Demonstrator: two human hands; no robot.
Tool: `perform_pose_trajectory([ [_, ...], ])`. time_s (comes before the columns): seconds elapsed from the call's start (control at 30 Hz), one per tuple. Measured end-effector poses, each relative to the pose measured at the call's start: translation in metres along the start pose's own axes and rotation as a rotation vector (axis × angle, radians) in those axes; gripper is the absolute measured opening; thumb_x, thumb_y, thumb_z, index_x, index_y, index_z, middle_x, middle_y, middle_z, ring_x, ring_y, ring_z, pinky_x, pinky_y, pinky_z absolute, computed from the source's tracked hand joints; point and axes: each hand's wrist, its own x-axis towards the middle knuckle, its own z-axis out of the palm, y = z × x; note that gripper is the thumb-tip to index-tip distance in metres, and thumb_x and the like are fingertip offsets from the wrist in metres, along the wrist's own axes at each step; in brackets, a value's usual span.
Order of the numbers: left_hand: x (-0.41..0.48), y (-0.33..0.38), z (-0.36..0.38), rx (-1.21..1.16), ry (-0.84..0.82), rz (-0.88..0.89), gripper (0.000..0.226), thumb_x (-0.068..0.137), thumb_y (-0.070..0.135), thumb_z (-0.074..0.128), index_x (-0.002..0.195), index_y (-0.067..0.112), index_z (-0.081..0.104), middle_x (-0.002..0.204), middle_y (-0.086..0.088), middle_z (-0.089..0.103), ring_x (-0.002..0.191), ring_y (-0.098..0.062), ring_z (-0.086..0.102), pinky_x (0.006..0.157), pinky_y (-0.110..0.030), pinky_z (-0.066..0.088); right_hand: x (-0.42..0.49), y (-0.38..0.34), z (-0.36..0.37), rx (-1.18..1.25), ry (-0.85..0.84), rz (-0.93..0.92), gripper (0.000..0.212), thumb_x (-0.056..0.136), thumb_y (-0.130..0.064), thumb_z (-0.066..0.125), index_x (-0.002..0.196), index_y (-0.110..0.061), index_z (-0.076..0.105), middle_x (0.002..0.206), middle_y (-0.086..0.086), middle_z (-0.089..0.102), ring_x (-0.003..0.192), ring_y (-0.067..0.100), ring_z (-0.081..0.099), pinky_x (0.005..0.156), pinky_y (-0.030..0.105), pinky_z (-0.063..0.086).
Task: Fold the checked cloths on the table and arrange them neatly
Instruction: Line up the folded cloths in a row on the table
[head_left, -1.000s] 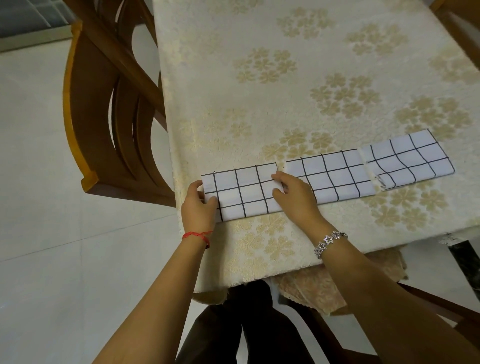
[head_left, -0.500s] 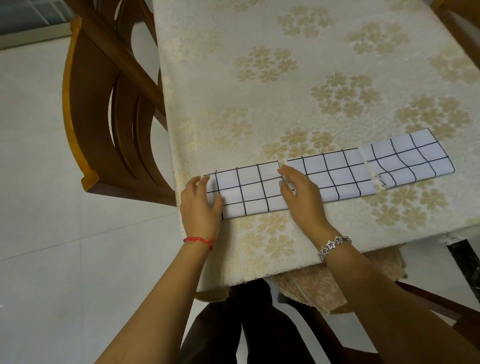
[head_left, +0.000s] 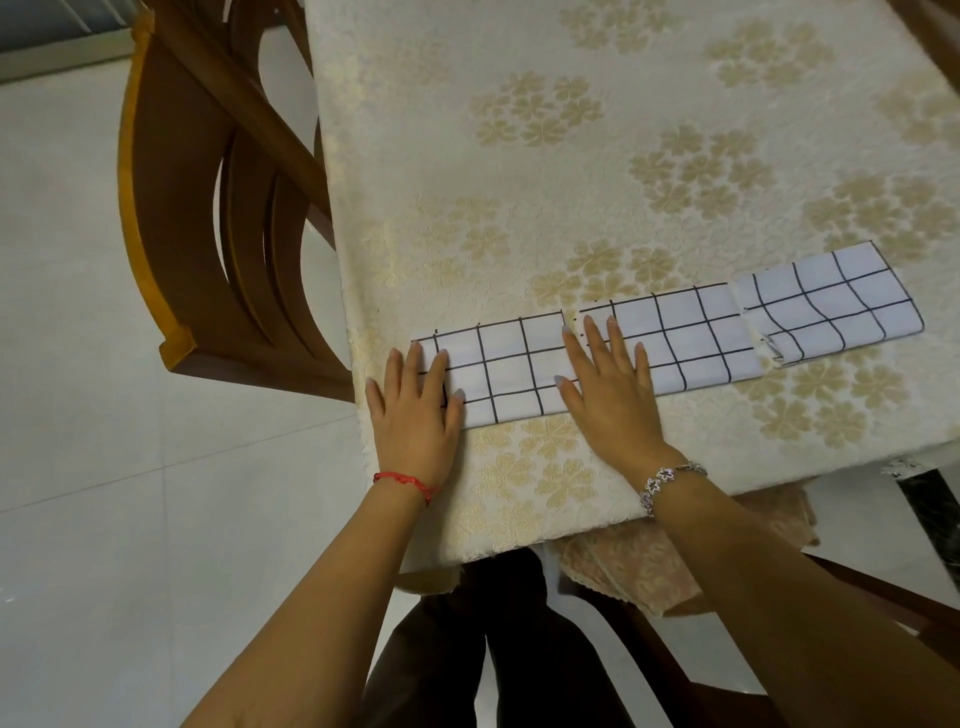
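Observation:
Three folded white cloths with black checks lie in a row near the table's front edge. The left cloth (head_left: 509, 369) sits by the table's left corner. My left hand (head_left: 415, 410) lies flat on its left end, fingers spread. My right hand (head_left: 610, 384) lies flat over the seam between the left cloth and the middle cloth (head_left: 691, 338), fingers spread. The right cloth (head_left: 836, 306) lies untouched, with a slightly lifted lower left corner. Neither hand grips anything.
A cream tablecloth with gold flowers (head_left: 571, 156) covers the table and hangs over the front edge. A wooden chair (head_left: 208, 218) stands at the left side of the table. Another chair with a beige cushion (head_left: 639, 566) is tucked under the front edge.
Both hands have flattened out from curled, pinching poses, fingers now spread and pressed down. The left cloth has shifted slightly right, closing up to the middle cloth.

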Motion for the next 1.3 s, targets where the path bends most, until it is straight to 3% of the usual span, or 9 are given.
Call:
perform_pose_trajectory([
  [0.23, 0.002, 0.008, -0.015, -0.067, 0.089, -0.009, 0.064, 0.088, 0.049, 0.020, 0.137, 0.013, 0.043, 0.154, -0.010, 0.025, 0.145, -0.028, 0.012, 0.116, -0.048, 0.002, -0.007, -0.002, -0.016, 0.216, 0.178, 0.041, 0.051, 0.101, -0.035, 0.030, 0.148, -0.020, 0.018, 0.157, 0.000, 0.013, 0.146, 0.017, -0.001, 0.118, 0.037, -0.002],
  [0.5, 0.018, 0.040, -0.018, -0.170, 0.088, 0.132, 0.040, 0.096, 0.029, 0.043, 0.130, 0.010, 0.050, 0.151, -0.011, 0.031, 0.144, -0.027, 0.015, 0.116, -0.047, 0.006, -0.032, 0.018, -0.031, 0.385, 0.330, 0.232, 0.044, 0.099, -0.022, 0.040, 0.142, -0.012, 0.036, 0.151, 0.003, 0.032, 0.144, 0.020, 0.015, 0.116, 0.033, 0.017],
  [0.67, 0.024, 0.066, -0.010, -0.257, 0.040, 0.286, 0.031, 0.093, 0.018, 0.051, 0.121, 0.008, 0.058, 0.145, -0.013, 0.041, 0.142, -0.031, 0.023, 0.115, -0.049, 0.010, -0.049, 0.039, -0.033, 0.421, 0.405, 0.372, 0.043, 0.100, -0.022, 0.038, 0.142, -0.011, 0.036, 0.150, 0.004, 0.034, 0.143, 0.019, 0.017, 0.111, 0.019, 0.012],
  [0.8, 0.026, 0.089, -0.004, -0.341, 0.049, 0.461, 0.032, 0.088, 0.024, 0.045, 0.106, 0.009, 0.067, 0.126, -0.012, 0.060, 0.130, -0.034, 0.043, 0.112, -0.049, 0.018, -0.057, 0.051, -0.033, 0.432, 0.465, 0.456, 0.043, 0.099, -0.020, 0.039, 0.140, -0.007, 0.038, 0.148, 0.008, 0.036, 0.141, 0.024, 0.021, 0.110, 0.021, 0.013],
  [0.87, 0.028, 0.100, 0.001, -0.353, 0.028, 0.521, 0.035, 0.088, 0.025, 0.042, 0.103, 0.009, 0.069, 0.119, -0.011, 0.064, 0.126, -0.033, 0.048, 0.111, -0.053, 0.021, -0.059, 0.057, -0.033, 0.427, 0.470, 0.470, 0.043, 0.099, -0.019, 0.040, 0.140, -0.006, 0.039, 0.148, 0.008, 0.036, 0.140, 0.024, 0.023, 0.109, 0.020, 0.012],
  [0.93, 0.031, 0.110, 0.007, -0.351, -0.005, 0.532, 0.026, 0.090, 0.014, 0.049, 0.105, 0.006, 0.069, 0.120, -0.013, 0.064, 0.127, -0.035, 0.048, 0.112, -0.054, 0.020, -0.060, 0.062, -0.030, 0.423, 0.458, 0.480, 0.043, 0.099, -0.019, 0.039, 0.140, -0.006, 0.038, 0.148, 0.008, 0.036, 0.140, 0.023, 0.023, 0.109, 0.018, 0.011],
  [1.0, 0.031, 0.118, 0.011, -0.350, -0.032, 0.505, 0.025, 0.090, 0.004, 0.052, 0.109, 0.005, 0.067, 0.125, -0.014, 0.061, 0.130, -0.033, 0.044, 0.115, -0.050, 0.016, -0.060, 0.065, -0.029, 0.424, 0.442, 0.470, 0.043, 0.100, -0.019, 0.039, 0.140, -0.006, 0.038, 0.149, 0.008, 0.036, 0.141, 0.023, 0.022, 0.109, 0.018, 0.011],
  [1.13, 0.033, 0.132, 0.016, -0.321, -0.004, 0.453, 0.025, 0.092, 0.006, 0.052, 0.114, 0.006, 0.065, 0.130, -0.012, 0.058, 0.132, -0.029, 0.042, 0.116, -0.045, 0.011, -0.052, 0.072, -0.031, 0.446, 0.407, 0.424, 0.042, 0.099, -0.019, 0.039, 0.140, -0.009, 0.039, 0.149, 0.006, 0.034, 0.142, 0.021, 0.019, 0.110, 0.020, 0.011],
  [1.3, 0.037, 0.146, 0.030, -0.107, -0.015, 0.469, 0.034, 0.089, 0.011, 0.054, 0.123, 0.008, 0.057, 0.135, -0.015, 0.050, 0.133, -0.030, 0.040, 0.112, -0.059, 0.017, -0.038, 0.091, -0.032, 0.440, 0.378, 0.366, 0.042, 0.099, -0.023, 0.042, 0.140, -0.013, 0.041, 0.150, 0.002, 0.035, 0.144, 0.018, 0.016, 0.117, 0.031, 0.016],
])
